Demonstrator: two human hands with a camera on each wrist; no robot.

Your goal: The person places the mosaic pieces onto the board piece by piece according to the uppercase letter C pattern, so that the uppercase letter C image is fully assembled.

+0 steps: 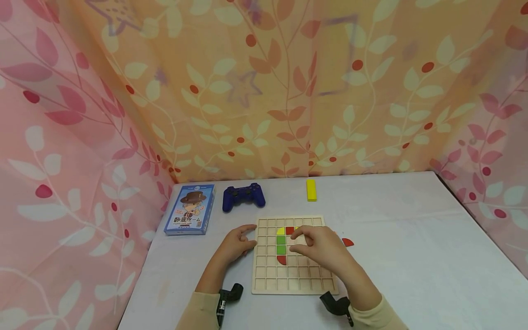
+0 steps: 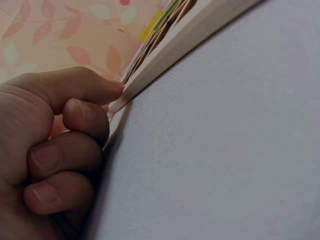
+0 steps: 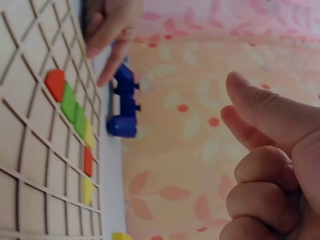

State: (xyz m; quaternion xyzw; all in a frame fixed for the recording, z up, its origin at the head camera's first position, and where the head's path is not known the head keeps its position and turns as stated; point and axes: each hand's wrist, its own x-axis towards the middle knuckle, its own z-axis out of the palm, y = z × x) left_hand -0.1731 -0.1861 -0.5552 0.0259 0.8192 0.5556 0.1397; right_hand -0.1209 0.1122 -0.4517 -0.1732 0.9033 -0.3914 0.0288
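A wooden grid board (image 1: 305,286) lies on the table. My left hand (image 1: 235,245) touches its left edge with the thumb and index finger spread along it; the left wrist view shows the other fingers curled. Above the board hangs my right hand (image 1: 323,245), its thumb and index finger apart with nothing between them. In the grid sit a yellow rounded piece (image 1: 281,231), a red square (image 1: 289,230), two green squares (image 1: 281,244) and a red quarter-round piece (image 1: 282,260). Another yellow piece (image 3: 88,190), beside the red square, is partly hidden in the head view.
Just right of the board lies a loose red quarter-round piece (image 1: 348,242), partly behind my right hand. Farther back are a blue boxed game (image 1: 189,210), a dark blue game controller (image 1: 244,197) and a yellow block (image 1: 311,190). Patterned curtains (image 1: 264,91) border the table.
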